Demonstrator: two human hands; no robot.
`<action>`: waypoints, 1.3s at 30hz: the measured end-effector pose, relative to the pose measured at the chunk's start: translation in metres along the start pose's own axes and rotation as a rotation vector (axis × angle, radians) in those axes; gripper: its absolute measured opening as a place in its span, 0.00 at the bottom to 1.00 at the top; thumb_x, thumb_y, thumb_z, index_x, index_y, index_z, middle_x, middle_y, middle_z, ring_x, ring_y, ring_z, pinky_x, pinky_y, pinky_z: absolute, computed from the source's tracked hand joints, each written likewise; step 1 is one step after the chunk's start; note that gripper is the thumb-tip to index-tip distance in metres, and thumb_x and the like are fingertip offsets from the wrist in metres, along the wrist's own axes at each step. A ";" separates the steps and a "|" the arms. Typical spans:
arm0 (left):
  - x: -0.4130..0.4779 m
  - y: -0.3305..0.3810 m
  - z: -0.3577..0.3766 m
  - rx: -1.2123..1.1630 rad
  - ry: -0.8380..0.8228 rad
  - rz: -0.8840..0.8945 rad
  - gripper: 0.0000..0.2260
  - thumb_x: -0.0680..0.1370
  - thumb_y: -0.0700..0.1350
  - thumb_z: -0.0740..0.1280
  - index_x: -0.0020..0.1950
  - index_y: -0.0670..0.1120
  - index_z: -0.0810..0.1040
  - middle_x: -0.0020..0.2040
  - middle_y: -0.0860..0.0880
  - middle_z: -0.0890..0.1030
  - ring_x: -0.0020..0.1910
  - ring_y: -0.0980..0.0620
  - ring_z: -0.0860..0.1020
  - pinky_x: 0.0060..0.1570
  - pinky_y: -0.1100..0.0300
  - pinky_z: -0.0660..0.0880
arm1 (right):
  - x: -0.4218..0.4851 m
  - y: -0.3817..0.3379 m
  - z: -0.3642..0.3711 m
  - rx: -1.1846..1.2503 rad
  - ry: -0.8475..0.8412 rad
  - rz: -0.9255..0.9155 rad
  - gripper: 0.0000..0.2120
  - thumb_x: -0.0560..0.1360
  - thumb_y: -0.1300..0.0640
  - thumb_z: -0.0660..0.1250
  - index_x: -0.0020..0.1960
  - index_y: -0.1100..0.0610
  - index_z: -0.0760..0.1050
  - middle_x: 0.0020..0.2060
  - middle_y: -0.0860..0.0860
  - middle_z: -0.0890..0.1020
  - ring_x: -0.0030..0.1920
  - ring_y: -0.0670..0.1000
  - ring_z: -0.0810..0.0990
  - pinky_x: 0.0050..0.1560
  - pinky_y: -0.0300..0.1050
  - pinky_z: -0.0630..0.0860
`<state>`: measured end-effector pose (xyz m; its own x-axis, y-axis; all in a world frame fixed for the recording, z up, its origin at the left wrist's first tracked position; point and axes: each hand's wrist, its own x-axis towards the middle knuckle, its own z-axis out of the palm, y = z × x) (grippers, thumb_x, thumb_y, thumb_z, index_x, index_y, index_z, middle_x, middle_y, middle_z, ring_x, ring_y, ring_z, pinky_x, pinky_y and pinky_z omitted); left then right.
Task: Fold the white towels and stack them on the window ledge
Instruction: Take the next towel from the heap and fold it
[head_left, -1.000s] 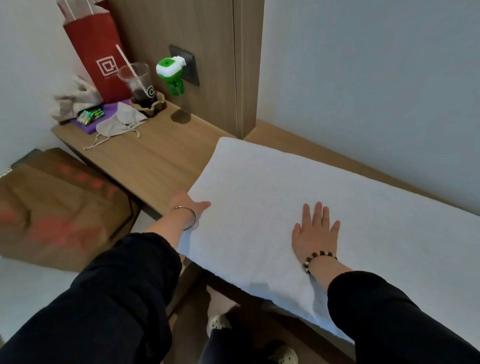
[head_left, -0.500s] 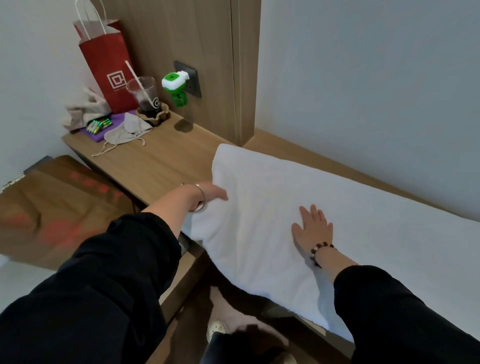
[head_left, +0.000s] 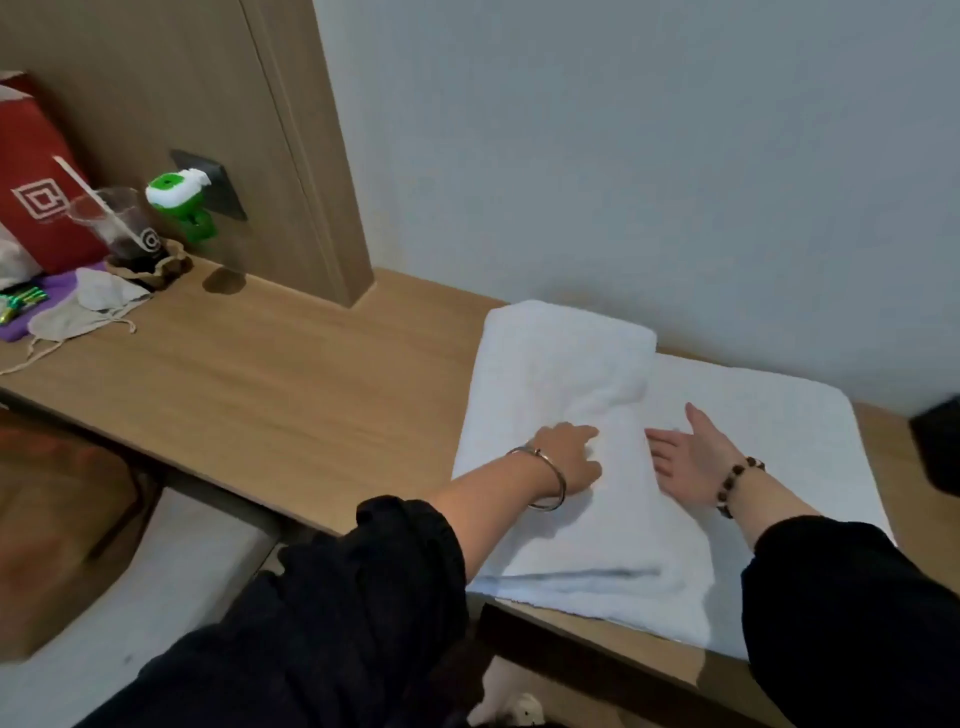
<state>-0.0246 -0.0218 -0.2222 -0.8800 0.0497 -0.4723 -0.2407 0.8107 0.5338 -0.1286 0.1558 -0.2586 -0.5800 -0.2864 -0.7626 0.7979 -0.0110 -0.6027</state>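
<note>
Two layers of white towel (head_left: 571, 364) are pressed to the counter (head_left: 291, 374) by the flat left hand (head_left: 569, 457), while the open, empty right hand (head_left: 685, 457) is held at its 3 o'clock, nearer the unfolded half (head_left: 769, 431).

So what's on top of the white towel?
On the white towel: the left hand presses the folded-over flap, the right hand is open beside it. Whatever the flap covers is hidden.

views: 1 | head-worn, wide-angle | faces forward-down | close over ledge (head_left: 291, 395)
</note>
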 end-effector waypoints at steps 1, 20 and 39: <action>0.004 -0.009 0.015 0.159 0.094 -0.012 0.24 0.80 0.48 0.58 0.76 0.49 0.58 0.74 0.46 0.63 0.72 0.44 0.61 0.69 0.51 0.60 | 0.001 0.007 -0.004 -0.013 0.019 -0.001 0.33 0.78 0.33 0.49 0.61 0.63 0.69 0.54 0.58 0.78 0.57 0.58 0.76 0.54 0.52 0.73; -0.013 -0.146 -0.007 0.478 0.201 -0.247 0.25 0.82 0.52 0.46 0.78 0.55 0.42 0.78 0.55 0.41 0.77 0.54 0.41 0.73 0.43 0.42 | 0.031 0.055 0.148 -0.562 0.069 -0.129 0.38 0.68 0.42 0.67 0.72 0.60 0.64 0.61 0.56 0.76 0.56 0.59 0.77 0.54 0.49 0.76; 0.008 -0.010 0.027 0.378 0.094 -0.006 0.26 0.81 0.60 0.46 0.77 0.58 0.43 0.78 0.53 0.40 0.76 0.47 0.37 0.69 0.34 0.44 | -0.067 0.035 -0.035 -0.188 0.310 -0.205 0.12 0.74 0.66 0.65 0.57 0.66 0.74 0.45 0.60 0.81 0.41 0.58 0.82 0.48 0.54 0.78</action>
<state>-0.0180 -0.0138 -0.2507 -0.9170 0.0048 -0.3990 -0.0938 0.9694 0.2270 -0.0679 0.2079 -0.2369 -0.7690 0.0062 -0.6392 0.6331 0.1459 -0.7602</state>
